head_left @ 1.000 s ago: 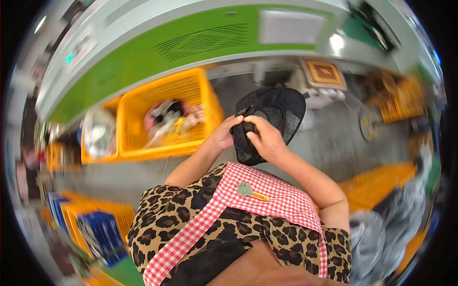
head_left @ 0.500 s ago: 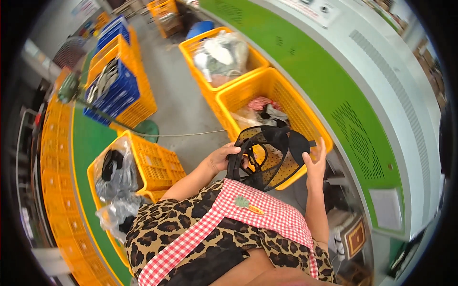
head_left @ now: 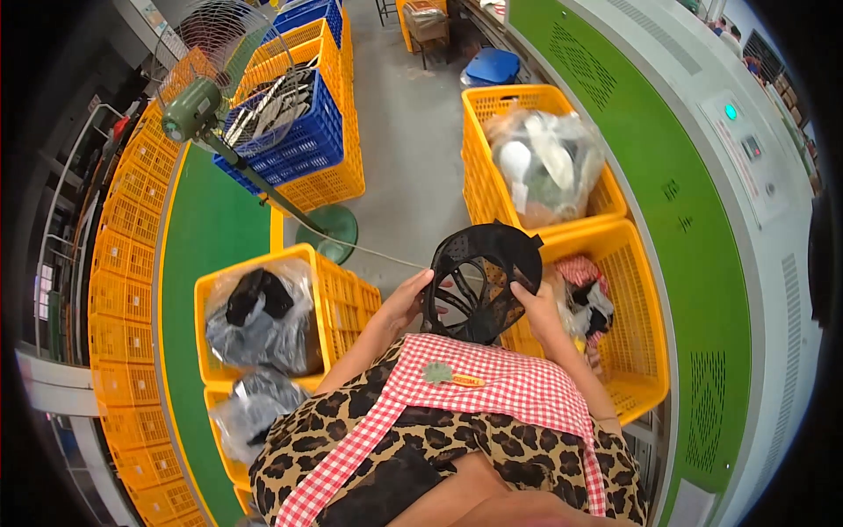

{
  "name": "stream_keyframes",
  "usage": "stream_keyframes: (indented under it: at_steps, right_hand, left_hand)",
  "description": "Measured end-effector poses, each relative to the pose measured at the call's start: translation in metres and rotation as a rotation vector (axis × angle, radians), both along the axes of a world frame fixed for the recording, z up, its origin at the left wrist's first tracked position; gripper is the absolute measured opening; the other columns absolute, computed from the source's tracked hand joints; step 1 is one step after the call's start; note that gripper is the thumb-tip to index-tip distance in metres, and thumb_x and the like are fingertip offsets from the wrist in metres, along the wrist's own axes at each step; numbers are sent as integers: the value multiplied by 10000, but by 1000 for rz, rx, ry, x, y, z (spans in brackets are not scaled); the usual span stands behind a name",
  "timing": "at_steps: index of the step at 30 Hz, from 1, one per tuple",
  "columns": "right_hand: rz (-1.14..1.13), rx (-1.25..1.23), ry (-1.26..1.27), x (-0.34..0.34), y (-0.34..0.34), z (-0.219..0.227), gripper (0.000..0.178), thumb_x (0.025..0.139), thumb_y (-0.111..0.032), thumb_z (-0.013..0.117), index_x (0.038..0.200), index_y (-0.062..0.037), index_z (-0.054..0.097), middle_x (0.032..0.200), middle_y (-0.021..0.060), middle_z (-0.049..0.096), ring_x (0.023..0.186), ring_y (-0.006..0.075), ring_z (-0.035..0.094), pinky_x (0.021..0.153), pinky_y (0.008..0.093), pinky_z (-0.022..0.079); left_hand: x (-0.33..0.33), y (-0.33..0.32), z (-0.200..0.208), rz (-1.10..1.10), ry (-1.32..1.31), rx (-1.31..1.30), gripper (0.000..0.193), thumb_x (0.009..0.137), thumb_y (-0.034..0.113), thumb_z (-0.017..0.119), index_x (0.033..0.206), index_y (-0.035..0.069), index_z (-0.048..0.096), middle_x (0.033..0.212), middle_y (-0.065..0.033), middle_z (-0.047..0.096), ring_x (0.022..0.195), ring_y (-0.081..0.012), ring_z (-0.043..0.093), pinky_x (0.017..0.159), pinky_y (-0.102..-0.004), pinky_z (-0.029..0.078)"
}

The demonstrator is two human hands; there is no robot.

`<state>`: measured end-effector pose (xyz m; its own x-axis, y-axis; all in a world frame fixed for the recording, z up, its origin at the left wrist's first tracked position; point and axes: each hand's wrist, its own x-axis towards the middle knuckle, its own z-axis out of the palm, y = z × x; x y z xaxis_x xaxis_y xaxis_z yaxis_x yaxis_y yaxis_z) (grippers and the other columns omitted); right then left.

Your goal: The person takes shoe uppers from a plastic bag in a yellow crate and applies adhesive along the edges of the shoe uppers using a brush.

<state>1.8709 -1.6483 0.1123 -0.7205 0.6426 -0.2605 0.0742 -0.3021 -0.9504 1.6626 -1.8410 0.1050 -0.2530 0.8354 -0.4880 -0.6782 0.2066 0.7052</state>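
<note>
Between my two hands, in front of my chest, is a black mesh cap (head_left: pixel 493 252). Its hollow inside faces me, showing dark seam bands, and light passes through the mesh. My left hand (head_left: pixel 408 299) grips the cap's left edge, thumb near the rim, with some fingers visible behind the mesh. At its right edge my right hand (head_left: pixel 537 307) pinches the rim, thumb on the inner side; most of its fingers are hidden. The cap partly overlaps a yellow crate (head_left: pixel 645 307) at the right, which holds red-checked cloth (head_left: pixel 580 270) and other fabric pieces.
Farther off stands another yellow crate (head_left: pixel 479 167) with a bag of pale pieces. A green standing fan (head_left: pixel 195 110) is at left, its cable crossing the floor. Nearer left, a yellow crate (head_left: pixel 329 307) holds bagged dark items. A green-and-white machine (head_left: pixel 650 140) runs along the right.
The cap has turned so its inside faces me more squarely. My right hand has shifted inward, from spread fingers at the brim to a pinch on the rim. My view has swung left.
</note>
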Motion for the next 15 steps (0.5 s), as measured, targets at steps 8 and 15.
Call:
stream_keyframes:
  at_steps: [8, 15]
  right_hand:
    - [99, 203, -167, -201, 43, 12, 337, 906, -197, 659, 1152, 33, 645, 960, 129, 713, 883, 193, 649, 811, 332, 491]
    - [131, 64, -124, -344, 133, -5, 288, 918, -163, 646, 1129, 33, 653, 951, 74, 697, 860, 164, 637, 803, 318, 494]
  left_hand:
    - [-177, 19, 11, -14, 219, -219, 682, 913, 267, 679, 1489, 161, 332, 1207, -46, 561, 1031, -191, 634, 758, -313, 569]
    - [-299, 85, -12, 163, 113, -145, 587, 890, 94, 584, 1448, 77, 401, 1060, -61, 603, 886, -208, 676, 748, -336, 575]
